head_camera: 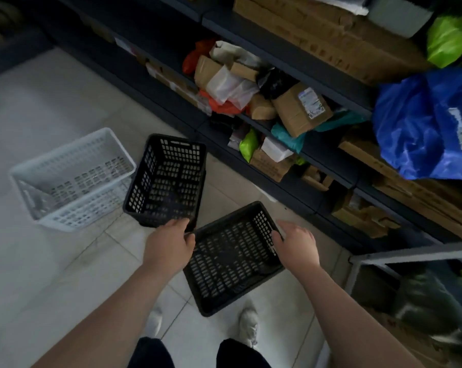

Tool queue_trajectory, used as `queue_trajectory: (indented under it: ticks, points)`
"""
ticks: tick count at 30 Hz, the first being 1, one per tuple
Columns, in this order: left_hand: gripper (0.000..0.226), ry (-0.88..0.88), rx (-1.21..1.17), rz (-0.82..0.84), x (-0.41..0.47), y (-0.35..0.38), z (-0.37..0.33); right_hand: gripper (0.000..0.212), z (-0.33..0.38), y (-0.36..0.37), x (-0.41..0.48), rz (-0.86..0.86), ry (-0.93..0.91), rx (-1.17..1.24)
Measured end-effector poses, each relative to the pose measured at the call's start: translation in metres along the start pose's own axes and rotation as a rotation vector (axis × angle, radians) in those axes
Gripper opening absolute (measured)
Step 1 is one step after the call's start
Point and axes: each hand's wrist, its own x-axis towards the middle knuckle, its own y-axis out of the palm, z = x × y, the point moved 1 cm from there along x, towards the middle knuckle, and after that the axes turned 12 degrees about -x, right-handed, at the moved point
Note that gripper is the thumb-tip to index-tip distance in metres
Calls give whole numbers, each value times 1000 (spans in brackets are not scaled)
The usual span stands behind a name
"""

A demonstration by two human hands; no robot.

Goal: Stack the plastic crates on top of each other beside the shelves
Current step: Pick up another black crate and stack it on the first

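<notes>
A black plastic crate (232, 258) is tilted just above the tiled floor in front of my feet. My left hand (169, 245) grips its left rim and my right hand (296, 245) grips its right rim. A second black crate (166, 179) stands on the floor just beyond it, touching or nearly touching the held crate's far left corner. A white plastic crate (73, 179) stands on the floor to the left of the second black one. All three crates look empty.
Dark shelves (291, 75) run along the right, packed with cardboard boxes, parcels and a blue bag (423, 120). A pale metal frame (410, 254) juts out at lower right. Open tiled floor (38, 261) lies to the left.
</notes>
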Motion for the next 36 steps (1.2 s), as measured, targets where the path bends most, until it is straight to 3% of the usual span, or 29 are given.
queue_trajectory:
  ticks: [11,26,32,36]
  points:
    - [45,-300,-217,-99,6,113,-9,32,-81,60,81,87,-157,3]
    - [42,-651,-487,-99,67,285,131,41,-109,257,170,133,-110,63]
    - [45,-777,-498,-87,85,354,184,34,-133,332,211,62,-112,52]
    - [44,-842,-521,-128,96,395,215,42,-161,371,250,39,-42,-37]
